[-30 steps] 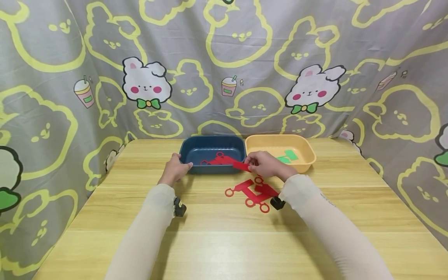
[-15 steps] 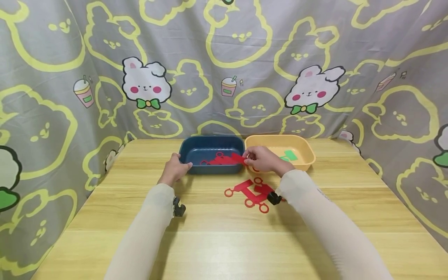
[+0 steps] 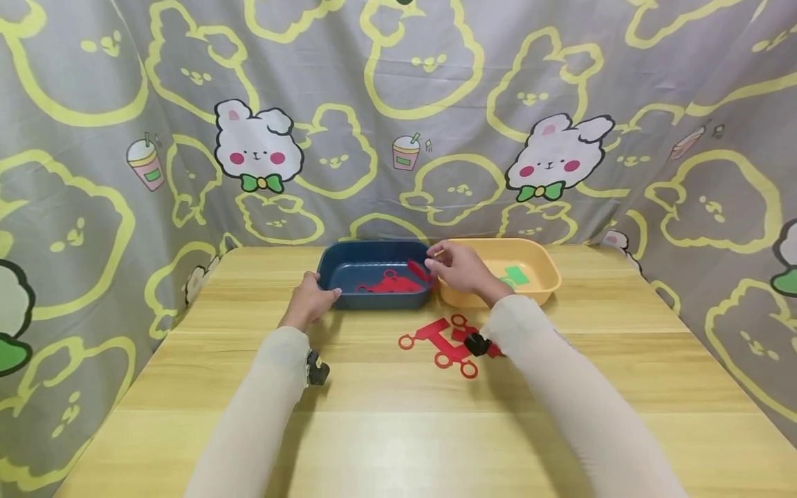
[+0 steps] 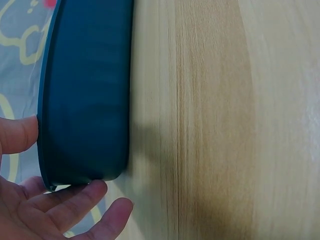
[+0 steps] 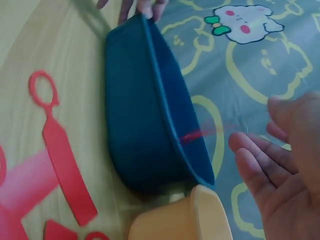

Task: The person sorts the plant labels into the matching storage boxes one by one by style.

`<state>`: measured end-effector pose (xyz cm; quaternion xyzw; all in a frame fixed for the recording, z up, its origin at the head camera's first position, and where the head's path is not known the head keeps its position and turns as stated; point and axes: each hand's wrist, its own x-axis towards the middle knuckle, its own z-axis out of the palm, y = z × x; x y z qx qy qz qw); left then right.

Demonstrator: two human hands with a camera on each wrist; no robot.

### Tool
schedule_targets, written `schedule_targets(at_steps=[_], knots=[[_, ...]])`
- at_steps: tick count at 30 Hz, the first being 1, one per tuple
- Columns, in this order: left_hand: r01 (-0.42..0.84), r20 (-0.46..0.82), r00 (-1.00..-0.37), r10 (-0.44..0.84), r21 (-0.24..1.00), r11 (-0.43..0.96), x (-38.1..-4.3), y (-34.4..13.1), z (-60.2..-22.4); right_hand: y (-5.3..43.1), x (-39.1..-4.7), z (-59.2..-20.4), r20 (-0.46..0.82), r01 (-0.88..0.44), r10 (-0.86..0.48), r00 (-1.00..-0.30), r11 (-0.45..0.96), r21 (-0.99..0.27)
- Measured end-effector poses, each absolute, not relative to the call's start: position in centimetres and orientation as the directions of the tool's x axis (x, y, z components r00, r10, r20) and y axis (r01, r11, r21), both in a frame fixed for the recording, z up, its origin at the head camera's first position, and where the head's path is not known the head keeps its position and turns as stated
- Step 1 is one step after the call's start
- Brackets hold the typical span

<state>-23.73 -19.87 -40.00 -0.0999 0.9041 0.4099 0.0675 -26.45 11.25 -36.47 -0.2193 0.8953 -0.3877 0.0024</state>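
Note:
My left hand (image 3: 308, 301) holds the front left corner of a dark blue plastic bin (image 3: 373, 302); in the left wrist view its thumb lies at the rim and its fingers touch the end wall. Over the right end of this bin my right hand (image 3: 462, 268) has its fingers loosely bent and apart, with nothing between them. A flat red tag (image 3: 419, 270) is in mid-air just left of those fingertips, blurred in the right wrist view. Several red tags (image 3: 395, 283) lie inside the blue bin. More red tags with rings (image 3: 436, 332) lie on the table before the bins.
A yellow bin (image 3: 463, 299) stands against the blue bin's right end, holding green flat pieces (image 3: 515, 275). The wooden table (image 3: 386, 429) reaches back to a patterned curtain (image 3: 355, 187). Black wrist cameras (image 3: 477, 344) are strapped to both sleeves.
My right hand has moved up and slightly left to the blue bin's right end and let go of the red tag, which is falling into it. The left hand stays on the bin.

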Motion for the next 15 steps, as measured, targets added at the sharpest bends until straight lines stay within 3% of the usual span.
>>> schedule_targets(at_steps=[7, 15], knots=[[-0.244, -0.216, -0.969, -0.124, 0.73, 0.638, -23.7, -19.9, -40.0, 11.5, -26.2, -36.9, 0.195, -0.447, -0.448, -0.873, 0.573, -0.686], [-0.238, -0.205, -0.97, -0.127, 0.73, 0.64, -23.7, -20.1, -40.0, 12.1, -25.5, -37.7, 0.101, -0.493, -0.558, -0.824, 0.617, -0.613]])
